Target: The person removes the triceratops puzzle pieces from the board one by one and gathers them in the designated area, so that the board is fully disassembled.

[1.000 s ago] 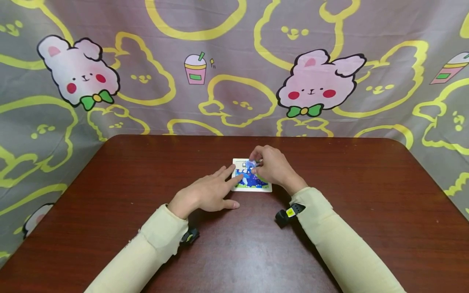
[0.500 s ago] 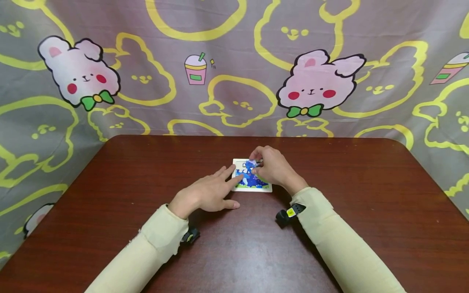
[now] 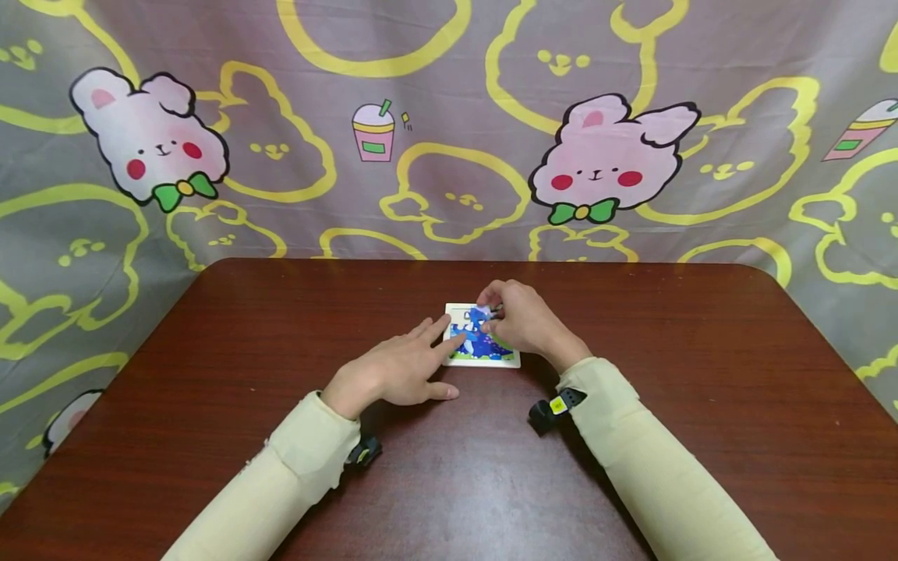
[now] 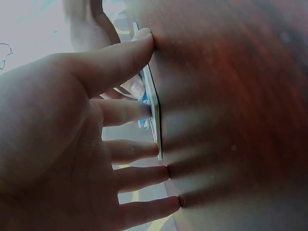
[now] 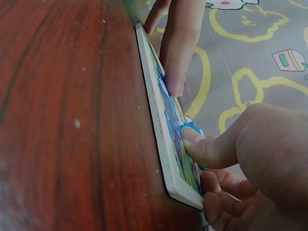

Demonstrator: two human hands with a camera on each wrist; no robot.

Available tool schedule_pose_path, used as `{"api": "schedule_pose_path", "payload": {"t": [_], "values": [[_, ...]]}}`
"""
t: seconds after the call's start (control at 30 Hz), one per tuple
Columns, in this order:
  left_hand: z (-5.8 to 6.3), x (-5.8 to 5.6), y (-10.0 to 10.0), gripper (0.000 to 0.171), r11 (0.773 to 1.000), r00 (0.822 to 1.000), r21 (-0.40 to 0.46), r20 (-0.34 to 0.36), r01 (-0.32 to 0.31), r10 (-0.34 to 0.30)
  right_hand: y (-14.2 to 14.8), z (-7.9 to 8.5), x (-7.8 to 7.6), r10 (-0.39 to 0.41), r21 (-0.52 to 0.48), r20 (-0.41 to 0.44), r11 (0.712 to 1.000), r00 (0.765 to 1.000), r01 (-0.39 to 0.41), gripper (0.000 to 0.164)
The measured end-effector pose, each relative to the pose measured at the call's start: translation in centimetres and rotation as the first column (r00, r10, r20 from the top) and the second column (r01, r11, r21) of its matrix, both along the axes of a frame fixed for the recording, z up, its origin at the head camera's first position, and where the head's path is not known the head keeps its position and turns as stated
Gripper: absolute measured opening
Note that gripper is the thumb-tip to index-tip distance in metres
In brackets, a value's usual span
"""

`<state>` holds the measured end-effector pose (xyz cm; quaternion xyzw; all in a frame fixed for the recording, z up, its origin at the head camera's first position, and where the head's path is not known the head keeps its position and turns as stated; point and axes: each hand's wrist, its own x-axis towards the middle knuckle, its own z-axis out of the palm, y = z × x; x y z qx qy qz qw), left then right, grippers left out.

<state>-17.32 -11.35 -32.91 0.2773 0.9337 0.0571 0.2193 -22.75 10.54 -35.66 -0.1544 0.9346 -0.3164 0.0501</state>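
A small puzzle board (image 3: pixel 484 363) with a white rim and a blue dinosaur picture lies flat on the table. My left hand (image 3: pixel 396 368) is spread with straight fingers; its index finger presses on the picture, and another fingertip touches the left rim. Over the board's upper right part, my right hand (image 3: pixel 526 315) pinches a blue puzzle piece (image 5: pixel 192 129) between thumb and fingers. That piece looks tilted above the board in the right wrist view. The right fingers hide the board's right side. In the left wrist view the left thumb (image 4: pixel 144 38) stands near the board's edge.
The brown wooden table (image 3: pixel 449 483) extends around the board on all sides. Behind its far edge hangs a grey curtain (image 3: pixel 435 117) with yellow outlines and rabbit prints. Both wrists carry black straps with small cameras, such as the right wrist camera (image 3: pixel 543 417).
The piece in my right fingers has tilted slightly, its glare gone and more blue showing. The left hand and the board stay in place.
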Motion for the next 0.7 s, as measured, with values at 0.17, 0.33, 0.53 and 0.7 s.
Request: {"api": "schedule_pose_path", "payload": {"t": [0.17, 0.33, 0.53, 0.7], "values": [[0.00, 0.02, 0.04, 0.084, 1.000, 1.000, 0.002, 0.002, 0.000, 0.000, 0.07, 0.02, -0.01, 0.008, -0.011, -0.004, 1.000, 1.000, -0.008, 0.028], [0.06, 0.07, 0.07, 0.084, 1.000, 1.000, 0.000, 0.004, 0.000, 0.000, 0.11, 0.01, 0.04, 0.015, -0.012, -0.022, 1.000, 1.000, -0.015, 0.027], [0.04, 0.03, 0.09, 0.083, 1.000, 1.000, -0.002, 0.002, 0.003, -0.003, 0.23, -0.02, 0.02, 0.019, -0.006, -0.020, 1.000, 1.000, -0.019, 0.025], [-0.01, 0.01, 0.08, 0.083, 1.000, 1.000, 0.000, 0.006, 0.001, -0.001, 0.36, 0.04, -0.04, 0.032, 0.000, -0.017, 0.999, 0.999, -0.032, 0.024]]}}
